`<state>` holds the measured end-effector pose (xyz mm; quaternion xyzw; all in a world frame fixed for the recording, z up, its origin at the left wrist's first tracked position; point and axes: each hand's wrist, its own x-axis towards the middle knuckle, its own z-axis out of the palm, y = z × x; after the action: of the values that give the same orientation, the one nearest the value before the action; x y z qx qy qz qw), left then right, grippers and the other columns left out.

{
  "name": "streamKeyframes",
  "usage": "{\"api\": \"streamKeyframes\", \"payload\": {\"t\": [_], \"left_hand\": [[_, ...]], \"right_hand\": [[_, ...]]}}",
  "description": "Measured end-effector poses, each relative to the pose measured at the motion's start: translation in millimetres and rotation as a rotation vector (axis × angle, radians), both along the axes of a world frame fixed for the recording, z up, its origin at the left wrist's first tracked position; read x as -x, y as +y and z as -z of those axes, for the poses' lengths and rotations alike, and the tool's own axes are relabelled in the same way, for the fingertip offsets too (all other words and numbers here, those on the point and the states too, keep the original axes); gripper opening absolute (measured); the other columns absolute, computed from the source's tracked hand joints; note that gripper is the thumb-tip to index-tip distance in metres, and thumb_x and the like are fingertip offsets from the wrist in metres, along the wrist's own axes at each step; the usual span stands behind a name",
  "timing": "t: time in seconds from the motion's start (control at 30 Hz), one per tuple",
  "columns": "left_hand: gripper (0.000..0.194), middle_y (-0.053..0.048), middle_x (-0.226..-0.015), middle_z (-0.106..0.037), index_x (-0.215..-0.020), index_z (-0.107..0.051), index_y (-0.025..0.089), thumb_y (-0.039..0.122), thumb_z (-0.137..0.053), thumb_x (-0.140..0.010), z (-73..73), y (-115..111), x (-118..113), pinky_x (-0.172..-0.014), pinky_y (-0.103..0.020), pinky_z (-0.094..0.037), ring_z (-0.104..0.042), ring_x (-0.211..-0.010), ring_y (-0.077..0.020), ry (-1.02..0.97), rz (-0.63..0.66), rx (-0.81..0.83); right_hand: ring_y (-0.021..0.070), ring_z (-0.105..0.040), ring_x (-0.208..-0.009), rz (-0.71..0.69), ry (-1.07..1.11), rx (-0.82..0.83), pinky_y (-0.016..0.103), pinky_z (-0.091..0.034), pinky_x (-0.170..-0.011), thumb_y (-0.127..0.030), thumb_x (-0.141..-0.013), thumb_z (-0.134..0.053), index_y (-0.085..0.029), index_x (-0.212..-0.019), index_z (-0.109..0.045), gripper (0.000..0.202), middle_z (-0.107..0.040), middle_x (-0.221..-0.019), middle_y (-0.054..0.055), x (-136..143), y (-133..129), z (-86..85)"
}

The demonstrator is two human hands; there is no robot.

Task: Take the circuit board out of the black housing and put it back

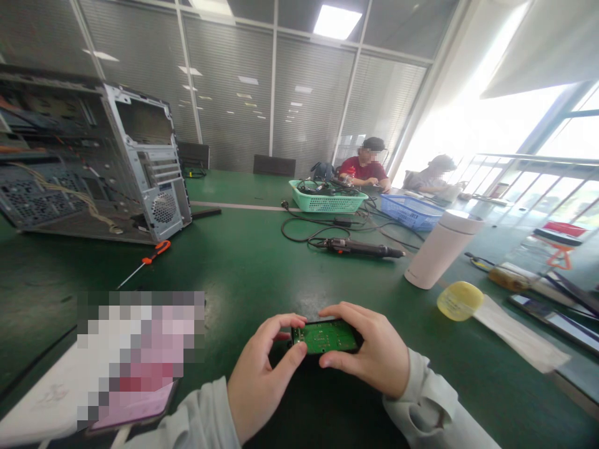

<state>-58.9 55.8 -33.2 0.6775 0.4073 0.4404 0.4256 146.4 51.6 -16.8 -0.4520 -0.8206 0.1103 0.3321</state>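
Observation:
Between my two hands is a small green circuit board with a dark edge or casing around it. My left hand grips its left end, thumb at the near edge and fingers at the far edge. At the right end, my right hand holds it the same way, fingers curved over the far side. The board's upper face shows small solder points; its underside is hidden. Left of my hands lie a partly blurred pink-screened device and a white object.
An open computer case stands at the left, with an orange-handled screwdriver before it. A corded electric screwdriver, green basket, blue basket, pale tumbler and yellow container are beyond my hands. Two people sit at the far end.

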Motion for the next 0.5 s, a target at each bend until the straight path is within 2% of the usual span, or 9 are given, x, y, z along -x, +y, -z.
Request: {"api": "streamKeyframes", "payload": {"t": [0.13, 0.37, 0.5], "left_hand": [[0.019, -0.007, -0.104, -0.074, -0.095, -0.066, 0.022, 0.027, -0.057, -0.080, -1.9, 0.0, 0.0, -0.090, -0.040, -0.050, -0.065, -0.103, -0.0258, -0.002, 0.006, 0.037], [0.019, -0.009, -0.105, -0.073, -0.095, -0.066, 0.021, 0.030, -0.057, -0.082, -1.3, 0.7, -0.1, -0.090, -0.039, -0.051, -0.065, -0.103, -0.0262, -0.044, 0.004, 0.034], [0.017, -0.007, -0.100, -0.072, -0.095, -0.064, 0.021, 0.031, -0.055, -0.084, -2.3, -1.5, 0.1, -0.088, -0.038, -0.050, -0.065, -0.098, -0.0252, -0.047, 0.008, 0.031]], "right_hand": [[0.0216, -0.061, -0.081, 0.030, -0.012, 0.023, 0.028, -0.044, -0.070, -0.068, -0.088, -0.054, -0.018, -0.103, -0.062, 0.053, -0.063, -0.091, 0.007, 0.7, 0.0, 0.2], [0.0190, -0.060, -0.073, 0.032, -0.037, 0.071, 0.026, -0.040, -0.064, -0.060, -0.086, -0.059, -0.019, -0.098, -0.059, 0.042, -0.062, -0.083, 0.003, 2.7, -2.6, -2.3], [0.0162, -0.057, -0.069, 0.028, 0.003, 0.170, 0.024, -0.038, -0.063, -0.049, -0.084, -0.064, -0.019, -0.100, -0.056, 0.034, -0.060, -0.080, 0.001, 4.4, -5.7, -7.3]]}}
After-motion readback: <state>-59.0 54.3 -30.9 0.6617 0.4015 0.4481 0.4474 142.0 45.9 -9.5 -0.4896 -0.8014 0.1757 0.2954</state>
